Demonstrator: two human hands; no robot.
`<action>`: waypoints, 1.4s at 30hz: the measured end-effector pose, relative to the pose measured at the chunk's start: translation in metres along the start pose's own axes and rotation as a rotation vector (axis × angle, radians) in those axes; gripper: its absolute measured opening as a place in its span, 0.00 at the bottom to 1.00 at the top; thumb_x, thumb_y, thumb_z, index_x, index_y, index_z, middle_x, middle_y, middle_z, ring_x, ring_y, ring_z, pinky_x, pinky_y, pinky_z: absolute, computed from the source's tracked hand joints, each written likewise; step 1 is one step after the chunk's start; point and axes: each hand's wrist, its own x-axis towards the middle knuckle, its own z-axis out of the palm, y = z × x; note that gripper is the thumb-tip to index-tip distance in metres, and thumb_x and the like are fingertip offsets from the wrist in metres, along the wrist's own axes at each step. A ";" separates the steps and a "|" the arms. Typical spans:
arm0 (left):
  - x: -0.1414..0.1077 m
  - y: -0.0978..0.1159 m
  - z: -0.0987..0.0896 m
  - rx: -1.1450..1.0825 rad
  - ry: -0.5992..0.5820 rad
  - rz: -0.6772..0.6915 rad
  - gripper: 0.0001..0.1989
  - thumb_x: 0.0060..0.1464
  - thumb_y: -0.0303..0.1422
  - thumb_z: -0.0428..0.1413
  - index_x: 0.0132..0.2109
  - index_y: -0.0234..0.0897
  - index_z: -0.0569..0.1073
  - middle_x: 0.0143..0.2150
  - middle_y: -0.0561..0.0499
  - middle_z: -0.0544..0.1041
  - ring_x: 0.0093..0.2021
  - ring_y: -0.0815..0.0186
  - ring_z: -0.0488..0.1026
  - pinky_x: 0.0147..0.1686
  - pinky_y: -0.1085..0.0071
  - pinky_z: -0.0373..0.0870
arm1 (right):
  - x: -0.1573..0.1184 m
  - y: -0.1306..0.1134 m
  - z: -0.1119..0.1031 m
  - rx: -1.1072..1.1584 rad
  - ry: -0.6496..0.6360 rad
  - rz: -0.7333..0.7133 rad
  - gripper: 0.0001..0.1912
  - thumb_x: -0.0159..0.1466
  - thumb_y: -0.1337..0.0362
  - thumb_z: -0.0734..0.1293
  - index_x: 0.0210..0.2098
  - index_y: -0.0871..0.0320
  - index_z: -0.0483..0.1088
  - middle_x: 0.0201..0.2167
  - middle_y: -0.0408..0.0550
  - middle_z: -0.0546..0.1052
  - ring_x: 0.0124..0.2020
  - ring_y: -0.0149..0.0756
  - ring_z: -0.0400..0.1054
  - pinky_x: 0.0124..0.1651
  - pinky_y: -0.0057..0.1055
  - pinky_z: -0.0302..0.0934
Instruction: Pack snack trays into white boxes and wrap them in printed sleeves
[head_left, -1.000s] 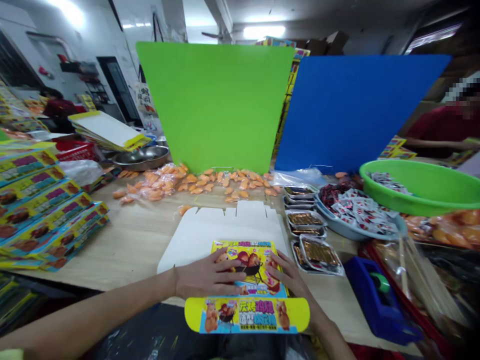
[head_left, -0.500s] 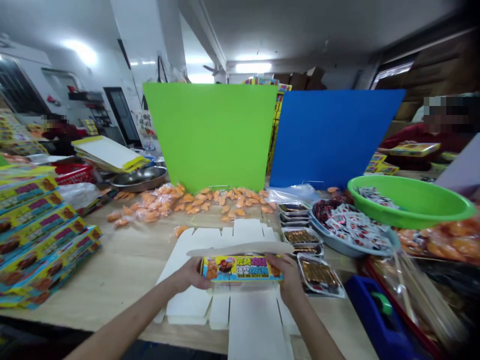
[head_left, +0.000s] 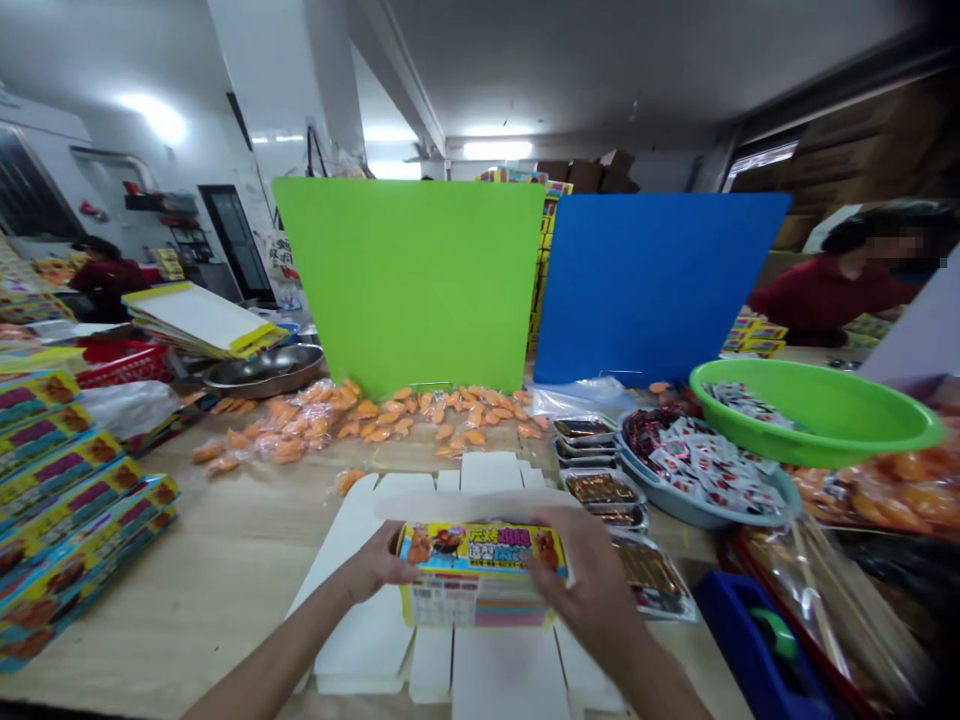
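Wooden table (head_left: 187,590) — foil trays (head_left: 601,488) beside the right hand (head_left: 585,580).

one camera worn on the person's head looks forward and down, close above the left hand (head_left: 379,565), the right hand (head_left: 585,585) and the printed box (head_left: 480,575), all low in the frame. the wooden table (head_left: 210,590) runs away from it to a green board (head_left: 405,280) and a blue board (head_left: 652,285), with the ceiling (head_left: 600,60) along the top.
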 end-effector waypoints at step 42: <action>-0.001 0.000 -0.002 0.056 0.016 -0.048 0.29 0.26 0.37 0.66 0.42 0.33 0.73 0.37 0.46 0.78 0.41 0.52 0.73 0.43 0.59 0.69 | 0.014 0.015 -0.037 0.501 -0.589 0.618 0.19 0.65 0.56 0.54 0.51 0.58 0.62 0.19 0.39 0.67 0.24 0.31 0.61 0.29 0.27 0.55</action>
